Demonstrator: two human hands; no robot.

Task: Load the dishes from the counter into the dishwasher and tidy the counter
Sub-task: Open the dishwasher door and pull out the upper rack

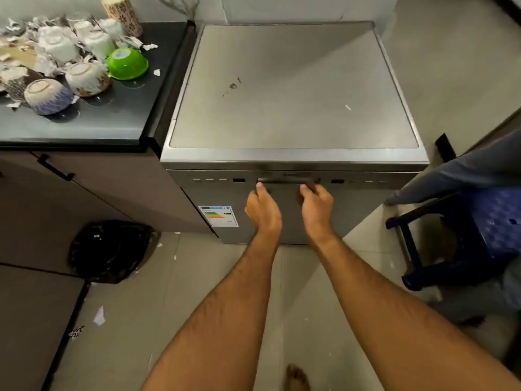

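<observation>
Both hands are at the dishwasher door handle (288,180), just below picture centre. Left hand (263,210) reaches the handle's left end, thumb tip touching the bar's lower edge; the fingers go under and out of sight, so whether they have closed on the bar I cannot tell. Right hand (315,207) sits at the right end, fingers curled up under the bar, seemingly gripping it. Door shut.

Dishwasher (293,88): freestanding, stainless, flat lid bare but for a dark smudge and a paper scrap. Control strip flanks the handle; a small brand mark above the bar is too blurred to read. Energy-rating sticker (218,216) at 8 o'clock from the hands: coloured bars, text illegible.

Dishes sit on the dark worktop (112,122) at 10 o'clock, well apart from the hands: a green bowl (128,63) upturned, patterned ceramic bowls (48,95), white cups (98,45), a patterned tumbler (122,12), all among crumpled foil and paper (48,63).

Handling judgement: the door likely drops on a spring hinge, so a two-handed even pull suits it. The ceramics look heavy, brittle and smooth-glazed; take them by rim or foot, one at a time. The green bowl is probably light plastic.

Black rubbish bag (110,249) on the floor at 8 o'clock; blue chair (465,235) at 3.
</observation>
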